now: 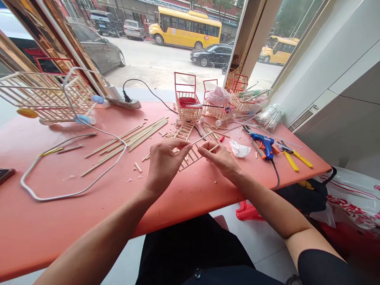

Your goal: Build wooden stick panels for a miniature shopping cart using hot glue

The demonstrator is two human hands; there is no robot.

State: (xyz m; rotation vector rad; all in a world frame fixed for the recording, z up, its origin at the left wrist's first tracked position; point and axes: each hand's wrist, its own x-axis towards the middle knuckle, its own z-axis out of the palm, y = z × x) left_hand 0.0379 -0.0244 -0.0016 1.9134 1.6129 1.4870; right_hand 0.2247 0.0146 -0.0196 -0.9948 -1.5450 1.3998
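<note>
Between my two hands is a small ladder-like frame of thin wooden sticks [192, 157], tilted above the table. My left hand [169, 160] pinches its left side between thumb and fingers. From the right, my right hand [216, 155] is closed on the end of the frame, with a stick end poking out past the fingers. A second stick ladder [184, 130] lies just beyond, in front of a miniature stick shopping cart [189, 103] with a red handle. Loose wooden sticks [139, 136] lie to the left of my hands, with short offcuts around them.
A blue glue gun [265, 145] and yellow-handled pliers [297, 158] lie at right. Crumpled tissue [239, 149] sits near my right hand. A bent grey cable [74, 194] loops at left, by a larger stick cart [50, 97]. A power strip [123, 103] stands at the back.
</note>
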